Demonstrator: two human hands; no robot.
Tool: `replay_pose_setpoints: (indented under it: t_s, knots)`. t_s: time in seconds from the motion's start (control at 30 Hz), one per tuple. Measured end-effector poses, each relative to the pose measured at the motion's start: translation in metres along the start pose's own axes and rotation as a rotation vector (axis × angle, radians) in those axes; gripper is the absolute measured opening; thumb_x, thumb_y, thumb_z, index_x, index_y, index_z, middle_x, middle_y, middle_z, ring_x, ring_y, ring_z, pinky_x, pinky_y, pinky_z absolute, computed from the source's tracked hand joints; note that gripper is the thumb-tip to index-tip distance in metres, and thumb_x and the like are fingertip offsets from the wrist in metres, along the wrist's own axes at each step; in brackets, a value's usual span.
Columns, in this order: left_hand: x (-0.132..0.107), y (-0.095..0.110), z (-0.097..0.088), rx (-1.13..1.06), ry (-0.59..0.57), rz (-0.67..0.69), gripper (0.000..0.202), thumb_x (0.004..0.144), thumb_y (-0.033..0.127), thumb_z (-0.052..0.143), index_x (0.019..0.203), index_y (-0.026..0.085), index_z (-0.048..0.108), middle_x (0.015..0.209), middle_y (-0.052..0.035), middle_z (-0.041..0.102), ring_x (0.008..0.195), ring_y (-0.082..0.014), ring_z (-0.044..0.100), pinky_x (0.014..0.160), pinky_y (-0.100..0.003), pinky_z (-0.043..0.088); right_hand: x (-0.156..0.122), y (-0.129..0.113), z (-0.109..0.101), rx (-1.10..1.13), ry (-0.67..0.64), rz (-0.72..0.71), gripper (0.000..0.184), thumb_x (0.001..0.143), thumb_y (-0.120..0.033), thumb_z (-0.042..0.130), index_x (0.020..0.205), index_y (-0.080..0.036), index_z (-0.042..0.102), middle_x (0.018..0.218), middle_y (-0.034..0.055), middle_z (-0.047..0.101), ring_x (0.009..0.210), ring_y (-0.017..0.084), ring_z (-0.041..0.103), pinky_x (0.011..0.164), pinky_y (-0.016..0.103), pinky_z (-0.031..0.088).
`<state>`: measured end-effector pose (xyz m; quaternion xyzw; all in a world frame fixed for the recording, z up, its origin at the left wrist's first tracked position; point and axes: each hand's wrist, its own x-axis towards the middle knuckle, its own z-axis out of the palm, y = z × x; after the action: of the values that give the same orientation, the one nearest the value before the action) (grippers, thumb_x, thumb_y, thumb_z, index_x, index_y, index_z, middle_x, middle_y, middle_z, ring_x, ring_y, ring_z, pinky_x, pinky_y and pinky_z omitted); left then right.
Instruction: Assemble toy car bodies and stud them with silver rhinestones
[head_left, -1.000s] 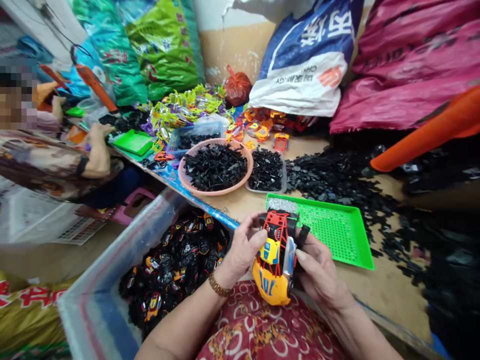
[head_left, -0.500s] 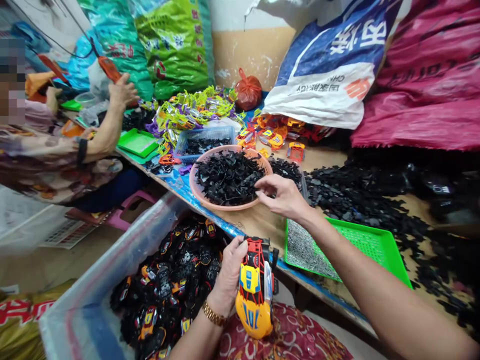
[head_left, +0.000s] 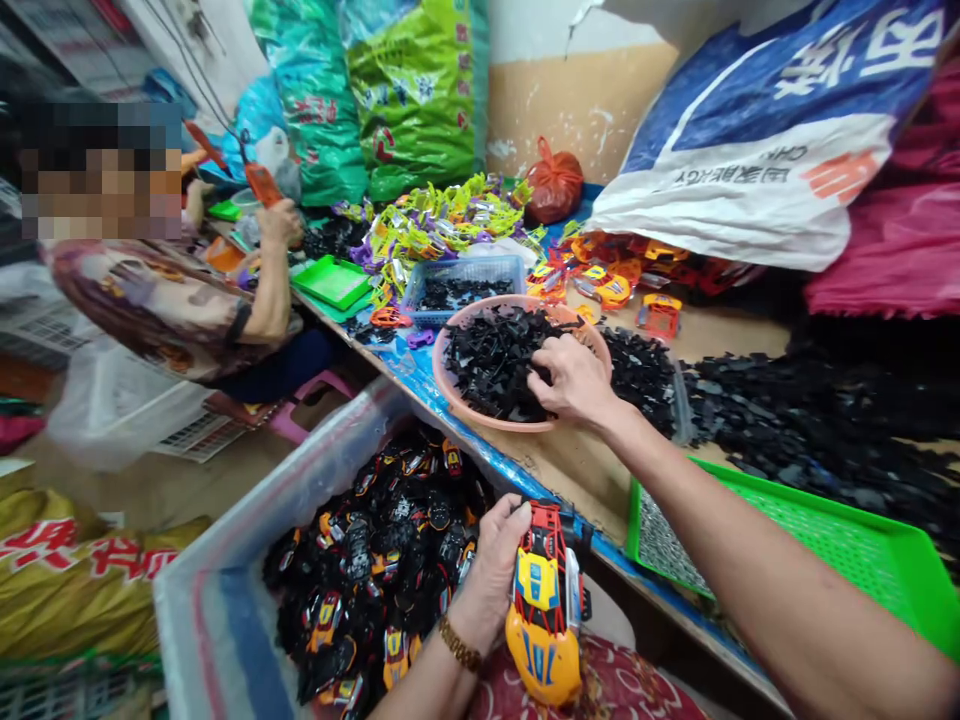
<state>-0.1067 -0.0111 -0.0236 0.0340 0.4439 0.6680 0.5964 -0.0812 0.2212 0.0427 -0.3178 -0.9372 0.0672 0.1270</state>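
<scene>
My left hand (head_left: 495, 570) grips a yellow, red and blue toy car body (head_left: 544, 610) over my lap, just beside a clear plastic bin (head_left: 225, 600) filled with more toy cars. My right hand (head_left: 574, 380) reaches forward into a pink bowl (head_left: 457, 395) heaped with small black plastic parts; its fingers are curled down into the pile, and what they hold is hidden.
A green perforated tray (head_left: 840, 545) lies on the table at right, beside a wide pile of black parts (head_left: 795, 410). Behind the bowl are a blue basket (head_left: 469, 275), colourful car parts (head_left: 435, 225) and large sacks (head_left: 757, 150). Another person (head_left: 172, 300) works at the left.
My right hand left the toy car, reached to the pink bowl and now digs into the black parts. My left hand keeps the car, lower and nearer the bin. The view shifted left.
</scene>
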Motion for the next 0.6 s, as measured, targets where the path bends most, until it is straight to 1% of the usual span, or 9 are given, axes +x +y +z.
replay_pose_setpoints:
  t_s: [0.13,0.2,0.27,0.37,0.47,0.5,0.53,0.57,0.6]
  knots:
    - [0.006,-0.001,-0.004,0.082,-0.037,0.049,0.049,0.081,0.060,0.077,0.075,0.018,0.052,0.066,0.0050,0.050,0.057,-0.0083,0.042,0.058,-0.022,0.041,0.001,0.007,0.001,-0.022,0.125,0.036,0.025,0.091,-0.027,0.049,0.077,-0.018,0.068,0.085,0.0130,0.070,0.088,0.028,0.057,0.075,0.039,0.037]
    - [0.009,0.001,-0.001,0.120,-0.066,0.069,0.051,0.081,0.061,0.076,0.073,0.018,0.051,0.066,0.0050,0.047,0.058,-0.0086,0.040,0.058,-0.023,0.039,0.002,0.009,0.002,-0.028,0.214,0.006,0.024,0.090,-0.025,0.049,0.080,-0.017,0.069,0.090,0.0133,0.072,0.095,0.030,0.057,0.083,0.042,0.038]
    - [0.011,0.003,0.004,0.154,-0.084,0.102,0.051,0.078,0.060,0.080,0.072,0.018,0.050,0.067,0.0050,0.047,0.059,-0.0084,0.038,0.058,-0.023,0.038,0.005,0.009,0.004,0.001,0.244,-0.040,0.024,0.090,-0.023,0.049,0.087,-0.017,0.072,0.101,0.0133,0.074,0.104,0.032,0.057,0.091,0.045,0.038]
    - [0.012,0.002,0.015,0.156,-0.087,0.105,0.055,0.073,0.060,0.084,0.070,0.019,0.048,0.066,0.0053,0.047,0.058,-0.0079,0.038,0.057,-0.022,0.038,0.011,0.006,0.004,0.097,0.260,-0.020,0.029,0.093,-0.023,0.045,0.097,-0.017,0.073,0.111,0.0150,0.073,0.109,0.033,0.056,0.095,0.047,0.040]
    - [0.012,0.001,0.021,0.122,-0.106,0.082,0.054,0.071,0.058,0.086,0.072,0.019,0.050,0.064,0.0056,0.050,0.055,-0.0076,0.042,0.055,-0.022,0.039,0.011,0.004,-0.004,0.317,0.398,0.003,0.034,0.097,-0.024,0.038,0.101,-0.018,0.071,0.104,0.0147,0.071,0.104,0.030,0.060,0.092,0.043,0.045]
    - [0.012,0.003,0.022,0.129,-0.116,0.079,0.051,0.072,0.057,0.086,0.077,0.018,0.054,0.065,0.0049,0.052,0.055,-0.0080,0.044,0.056,-0.022,0.040,0.007,0.003,-0.008,0.416,0.408,-0.023,0.034,0.097,-0.023,0.037,0.102,-0.018,0.070,0.097,0.0126,0.070,0.096,0.027,0.062,0.087,0.039,0.047]
    - [0.011,0.005,0.021,0.151,-0.125,0.083,0.049,0.073,0.057,0.085,0.082,0.017,0.058,0.067,0.0040,0.056,0.055,-0.0084,0.046,0.056,-0.022,0.041,0.000,0.003,-0.014,0.505,0.376,-0.068,0.034,0.096,-0.022,0.036,0.102,-0.018,0.069,0.089,0.0097,0.069,0.085,0.023,0.063,0.079,0.036,0.048]
    - [0.011,0.009,0.021,0.184,-0.130,0.092,0.048,0.074,0.056,0.085,0.089,0.017,0.061,0.070,0.0031,0.059,0.056,-0.0088,0.049,0.057,-0.022,0.042,-0.010,0.003,-0.020,0.572,0.306,-0.117,0.032,0.094,-0.021,0.037,0.100,-0.018,0.068,0.079,0.0061,0.066,0.072,0.020,0.060,0.070,0.032,0.046]
    - [0.010,0.014,0.020,0.225,-0.134,0.102,0.048,0.075,0.056,0.083,0.095,0.017,0.063,0.072,0.0025,0.060,0.056,-0.0093,0.050,0.057,-0.022,0.042,-0.022,0.002,-0.027,0.594,0.190,-0.167,0.030,0.093,-0.021,0.039,0.098,-0.017,0.068,0.072,0.0032,0.063,0.062,0.017,0.056,0.063,0.030,0.042]
